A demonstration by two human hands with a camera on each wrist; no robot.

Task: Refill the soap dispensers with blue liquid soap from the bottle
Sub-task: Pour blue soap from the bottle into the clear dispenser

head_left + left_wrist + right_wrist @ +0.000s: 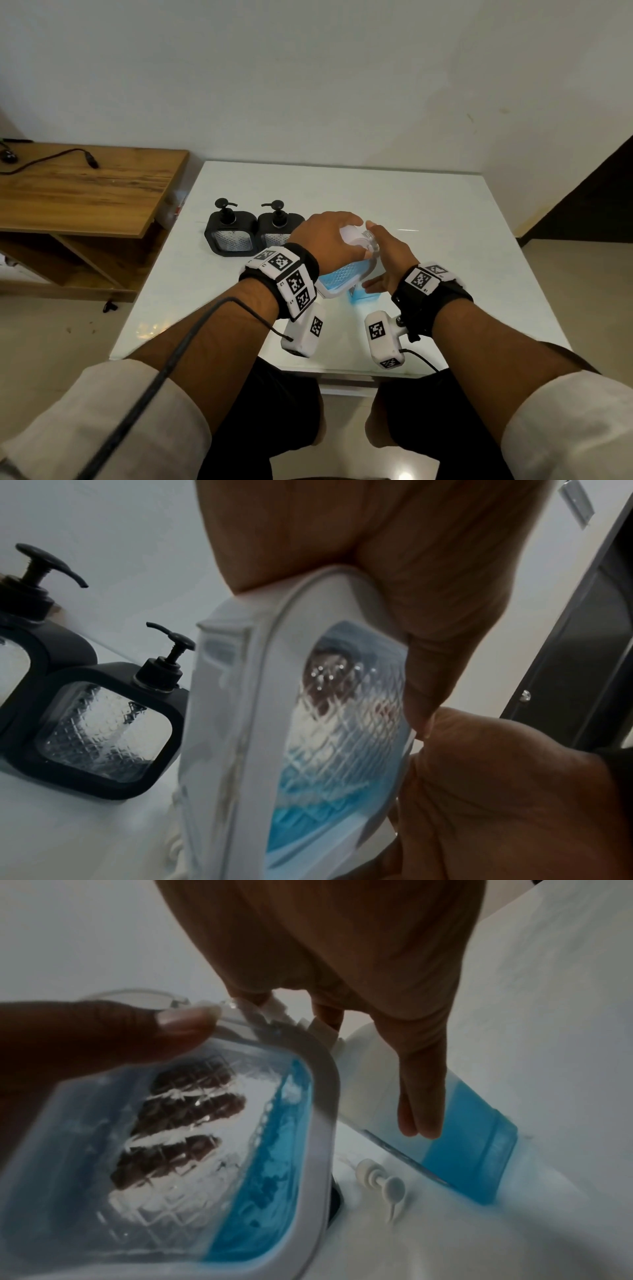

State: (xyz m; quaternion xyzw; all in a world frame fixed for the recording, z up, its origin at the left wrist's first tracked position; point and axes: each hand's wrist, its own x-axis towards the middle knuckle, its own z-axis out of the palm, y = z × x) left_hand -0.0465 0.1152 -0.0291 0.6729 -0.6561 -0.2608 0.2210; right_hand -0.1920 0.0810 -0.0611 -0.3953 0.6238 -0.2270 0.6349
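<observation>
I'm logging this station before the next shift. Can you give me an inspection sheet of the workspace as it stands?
Surface: white table, glossy; no spill visible.
Job's things: white dispenser tilted, part-filled with blue soap, pump off; soap bottle leaning against it, neck to neck; two black dispensers upright, side by side, pumps on, no blue in them.
Clutter: white pump head lying on the table.
Grippers: left hand grips the white dispenser; right hand holds the bottle near its neck.
Cables: black lead along the left forearm; black cable on the wooden bench.
Surroundings: plain wall, tiled floor.
</observation>
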